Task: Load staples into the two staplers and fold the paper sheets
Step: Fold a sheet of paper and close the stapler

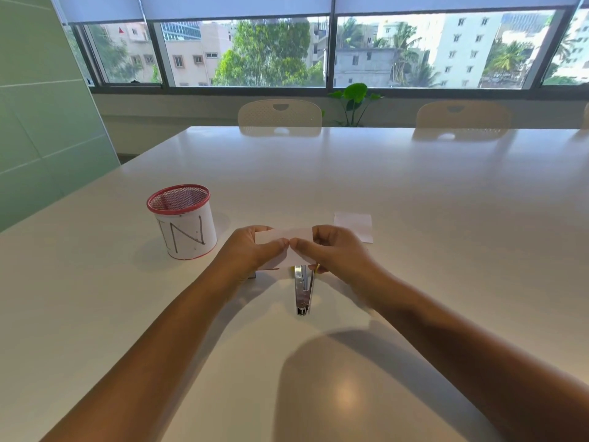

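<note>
Above the near middle of the worktop (414, 193), a paper sheet (294, 234) is held up by both hands, the left hand (251, 250) and right hand (331, 250) pinching it, thumbs meeting at its lower edge. An opened stapler (303, 291) lies just beneath; another folded sheet (353, 226) lies beyond the right hand.

Risks, as judged: uneven pinch pressure could skew the crease; the stapler could be knocked if the hands drop.

Hidden: much of the held sheet, the stapler's far end, and a small object under the left wrist, possibly the second stapler. Staples cannot be made out. A mesh cup (181, 221) stands to the left.
</note>
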Action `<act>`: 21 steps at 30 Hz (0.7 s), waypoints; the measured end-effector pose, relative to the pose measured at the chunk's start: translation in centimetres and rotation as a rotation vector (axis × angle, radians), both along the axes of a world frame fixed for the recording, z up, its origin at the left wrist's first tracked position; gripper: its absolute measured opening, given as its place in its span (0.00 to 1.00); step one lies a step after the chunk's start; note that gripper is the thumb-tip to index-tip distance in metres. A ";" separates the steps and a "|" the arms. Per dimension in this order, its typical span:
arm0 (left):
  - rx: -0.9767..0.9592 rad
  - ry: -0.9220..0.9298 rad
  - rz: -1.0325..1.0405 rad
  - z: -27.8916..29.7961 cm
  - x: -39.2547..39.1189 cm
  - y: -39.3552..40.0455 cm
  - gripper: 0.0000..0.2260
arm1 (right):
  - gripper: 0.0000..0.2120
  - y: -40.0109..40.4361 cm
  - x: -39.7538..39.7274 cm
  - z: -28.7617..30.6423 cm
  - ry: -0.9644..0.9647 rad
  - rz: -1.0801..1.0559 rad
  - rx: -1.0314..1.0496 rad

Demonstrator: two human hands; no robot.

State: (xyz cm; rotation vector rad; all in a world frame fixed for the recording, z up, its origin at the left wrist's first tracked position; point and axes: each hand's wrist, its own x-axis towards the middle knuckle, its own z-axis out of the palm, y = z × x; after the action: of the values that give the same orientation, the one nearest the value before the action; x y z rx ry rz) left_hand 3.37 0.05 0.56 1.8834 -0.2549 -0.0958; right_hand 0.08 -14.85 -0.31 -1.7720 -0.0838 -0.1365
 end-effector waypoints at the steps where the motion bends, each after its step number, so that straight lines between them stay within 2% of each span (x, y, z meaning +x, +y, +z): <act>1: -0.003 -0.004 -0.004 0.0 0.0 -0.1 0.09 | 0.13 0.0 0.0 0.1 -0.004 -0.008 0.005; 3: -0.007 -0.013 -0.013 -0.1 -0.1 -0.2 0.08 | 0.15 -0.1 0.1 0.2 -0.001 -0.013 0.003; 5: -0.014 -0.014 -0.013 -0.2 -0.1 -0.1 0.08 | 0.11 -0.2 0.1 0.2 0.016 -0.007 -0.005; 10: -0.020 -0.002 -0.024 -0.4 0.2 0.1 0.13 | 0.11 -0.3 0.1 0.2 0.023 0.005 -0.008; 15: -0.159 0.037 -0.033 -0.4 0.8 0.5 0.03 | 0.10 -0.5 0.4 0.0 0.013 -0.012 0.011; 21: -0.253 0.063 -0.098 -0.6 0.7 0.7 0.02 | 0.07 -0.4 0.7 -0.4 0.025 -0.015 0.014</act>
State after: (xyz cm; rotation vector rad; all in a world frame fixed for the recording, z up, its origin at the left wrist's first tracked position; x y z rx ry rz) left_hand 4.08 0.70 -0.04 1.6139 -0.3016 -0.1806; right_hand 0.76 -15.26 -0.71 -1.7603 -0.0514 -0.1260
